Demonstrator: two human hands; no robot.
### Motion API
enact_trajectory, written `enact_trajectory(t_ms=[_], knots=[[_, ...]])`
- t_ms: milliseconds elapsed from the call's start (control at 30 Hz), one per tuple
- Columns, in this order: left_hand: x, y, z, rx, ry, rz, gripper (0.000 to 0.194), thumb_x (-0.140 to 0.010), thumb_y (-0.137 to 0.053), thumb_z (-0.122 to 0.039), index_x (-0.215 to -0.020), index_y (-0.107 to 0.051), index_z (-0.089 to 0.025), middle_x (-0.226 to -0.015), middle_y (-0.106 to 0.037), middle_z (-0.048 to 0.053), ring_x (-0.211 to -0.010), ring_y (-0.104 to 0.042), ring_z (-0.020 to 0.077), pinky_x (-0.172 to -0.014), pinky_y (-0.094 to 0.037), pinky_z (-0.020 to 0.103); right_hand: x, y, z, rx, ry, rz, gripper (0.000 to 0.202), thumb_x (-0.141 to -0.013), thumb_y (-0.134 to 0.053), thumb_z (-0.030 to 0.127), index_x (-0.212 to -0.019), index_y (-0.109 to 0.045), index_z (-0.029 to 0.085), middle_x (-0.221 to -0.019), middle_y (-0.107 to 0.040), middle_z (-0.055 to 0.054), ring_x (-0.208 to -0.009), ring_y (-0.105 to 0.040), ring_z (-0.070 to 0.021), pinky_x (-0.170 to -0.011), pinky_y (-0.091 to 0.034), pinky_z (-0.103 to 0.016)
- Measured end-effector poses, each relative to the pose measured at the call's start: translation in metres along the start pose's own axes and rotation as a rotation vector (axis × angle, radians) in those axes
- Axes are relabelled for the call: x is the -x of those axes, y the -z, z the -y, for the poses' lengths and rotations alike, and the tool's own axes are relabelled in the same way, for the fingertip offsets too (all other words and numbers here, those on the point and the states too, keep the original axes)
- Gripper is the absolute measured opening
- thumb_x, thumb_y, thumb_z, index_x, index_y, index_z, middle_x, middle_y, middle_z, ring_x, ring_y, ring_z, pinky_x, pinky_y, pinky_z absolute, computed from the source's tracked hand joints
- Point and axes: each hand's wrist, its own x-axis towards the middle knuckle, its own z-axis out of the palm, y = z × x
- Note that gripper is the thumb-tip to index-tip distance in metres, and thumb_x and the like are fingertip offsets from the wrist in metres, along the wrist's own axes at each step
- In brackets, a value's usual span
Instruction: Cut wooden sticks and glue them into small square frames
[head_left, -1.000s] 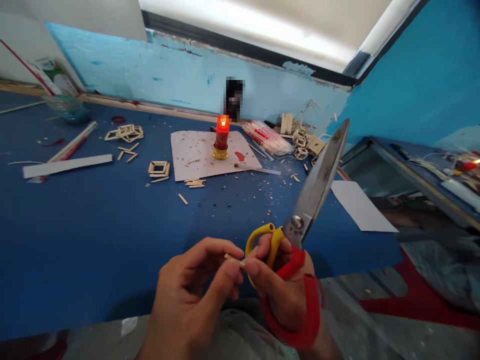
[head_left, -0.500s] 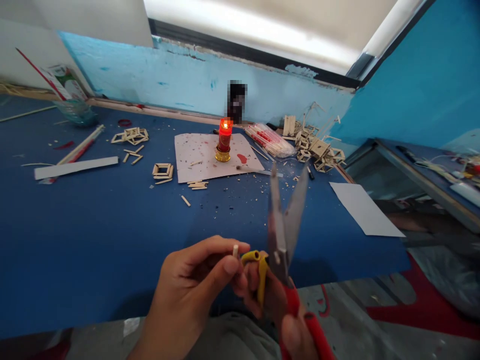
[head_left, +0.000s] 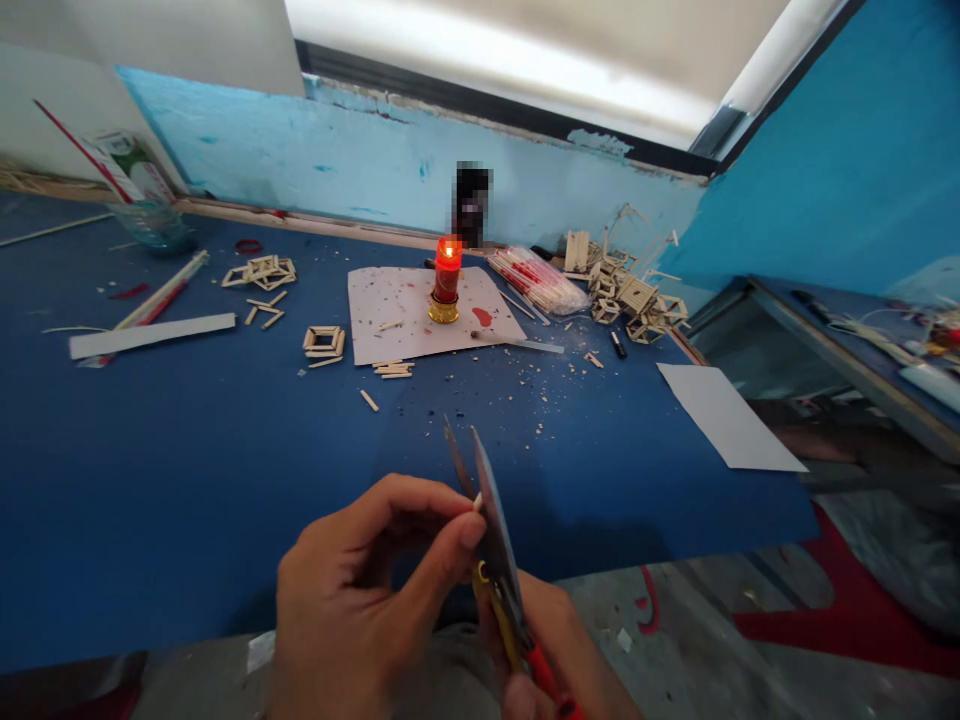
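My left hand [head_left: 360,590] pinches a short, thin wooden stick [head_left: 478,503] between thumb and forefinger; only its pale end shows. In my right hand [head_left: 570,640] is a pair of scissors [head_left: 501,545] with a red handle, its blades slightly parted and pointing away from me. The stick's end is at the blades; whether both edges touch it I cannot tell. A yellow tubular part [head_left: 496,610] shows by the right fingers; whether it belongs to the scissors is unclear.
A lit red candle [head_left: 448,270] stands on spotted paper [head_left: 375,310]. Small stick frames [head_left: 324,342], cut sticks [head_left: 394,369] and crumbs lie around it. Back right are a bagged stick bundle [head_left: 536,280] and piled stick frames [head_left: 637,292]. White paper [head_left: 727,415] lies near the right edge.
The scissors have swung left and down, and their blades have come closer together. They are now at the stick, which my left hand still pinches.
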Motion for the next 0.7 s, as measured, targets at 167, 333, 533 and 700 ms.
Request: enact_trajectory(t_ms=[167,333,533,700], knots=[[0.001,0.006,0.008,-0.102,-0.221,0.105,0.030,-0.088,-0.074,-0.013,-0.105,-0.080,-0.037,-0.092,-0.086,-0.010,-0.074,-0.082,0.0105,-0.071,-0.064,0.013,0.002,0.006,0.016,0.049,-0.023,-0.016,0.056,-0.098,-0.057,0.074,-0.077,-0.063,0.023,-0.070,-0.052,-0.001,-0.065,-0.048,-0.0178,-0.061,-0.039,-0.030],[0.005,0.008,0.014,-0.377,-0.322,0.098,0.021,-0.089,-0.082,-0.022,-0.105,-0.078,-0.035,-0.091,-0.087,-0.009,-0.074,-0.084,0.0143,-0.072,-0.067,0.018,0.000,0.007,0.015,0.072,-0.053,-0.009,0.056,-0.100,-0.052,0.073,-0.077,-0.055,0.022,-0.071,-0.044,0.001,-0.065,-0.042,-0.0160,-0.062,-0.033,-0.031],[0.005,0.023,0.034,-0.610,-0.609,0.131,0.032,-0.097,-0.074,-0.019,-0.127,-0.075,-0.032,-0.111,-0.088,-0.002,-0.082,-0.087,0.0175,-0.083,-0.069,0.020,-0.002,0.007,0.011,0.068,-0.079,0.043,0.055,-0.100,-0.056,0.071,-0.075,-0.048,0.023,-0.067,-0.043,0.001,-0.064,-0.040,-0.0159,-0.060,-0.031,-0.032],[0.002,0.022,0.043,-0.594,-0.779,0.135,0.042,-0.093,-0.076,-0.009,-0.133,-0.070,-0.019,-0.125,-0.085,0.011,-0.106,-0.085,0.0260,-0.104,-0.065,0.029,0.004,0.004,0.014,-0.002,-0.075,-0.068,0.051,-0.094,-0.064,0.071,-0.072,-0.057,0.025,-0.069,-0.051,-0.003,-0.068,-0.050,-0.0219,-0.063,-0.046,-0.035]])
